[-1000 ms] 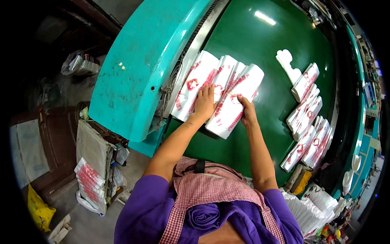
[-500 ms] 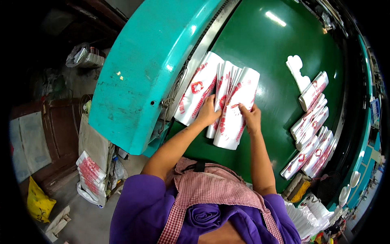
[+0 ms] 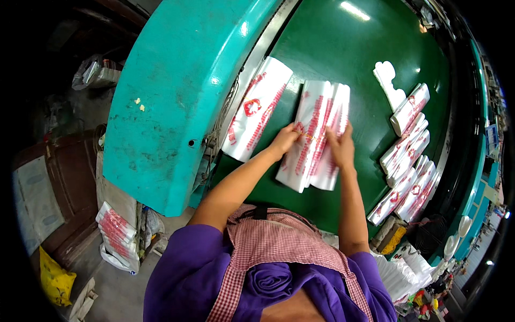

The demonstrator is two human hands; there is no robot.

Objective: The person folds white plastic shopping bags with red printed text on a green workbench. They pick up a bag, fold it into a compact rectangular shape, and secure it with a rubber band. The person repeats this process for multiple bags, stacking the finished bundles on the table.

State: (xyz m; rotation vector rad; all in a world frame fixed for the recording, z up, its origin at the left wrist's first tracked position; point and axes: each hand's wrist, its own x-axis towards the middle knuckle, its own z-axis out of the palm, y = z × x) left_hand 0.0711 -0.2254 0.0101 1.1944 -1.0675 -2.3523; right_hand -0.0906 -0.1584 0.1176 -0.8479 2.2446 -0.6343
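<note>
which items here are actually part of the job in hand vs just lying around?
In hand:
- folded stack of white bags with red print, under both hands
- left hand and right hand, stretching a thin band across the stack
- next bag stack beside it on the green table

Lying about:
- row of finished bundles
- plain white cut-out piece
- yellow bag on the floor

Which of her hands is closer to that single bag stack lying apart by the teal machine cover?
Left. The left hand is just right of the lone bag stack; the right hand lies farther right, across the bundle both hands press.
</note>
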